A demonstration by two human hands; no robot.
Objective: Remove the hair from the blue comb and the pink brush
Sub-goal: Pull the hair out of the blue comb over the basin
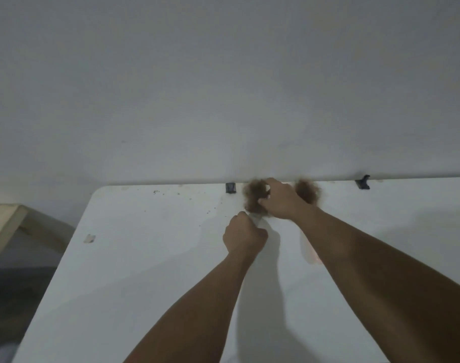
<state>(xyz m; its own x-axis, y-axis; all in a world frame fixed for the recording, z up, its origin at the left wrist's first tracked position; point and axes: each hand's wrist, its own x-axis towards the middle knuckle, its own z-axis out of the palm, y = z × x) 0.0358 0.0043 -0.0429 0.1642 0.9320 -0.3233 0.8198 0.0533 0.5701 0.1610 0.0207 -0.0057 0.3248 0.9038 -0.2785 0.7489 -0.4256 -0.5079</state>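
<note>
Hair [253, 196], a light, soft brown clump near the tabletop's [145, 258] far edge, is pinched by right hand [281, 199] fingers, while left hand [243, 235] curls round a pale, blurred handle; best gripped at its base.

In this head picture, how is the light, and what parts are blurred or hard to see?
Head view: dim, bluish light; the arms cast soft shadows on the white table. The hair clump under the right hand has blurred edges. The pale handle in the left hand's grip is washed out. Wide-angle bending curves the table's far edge.
</note>
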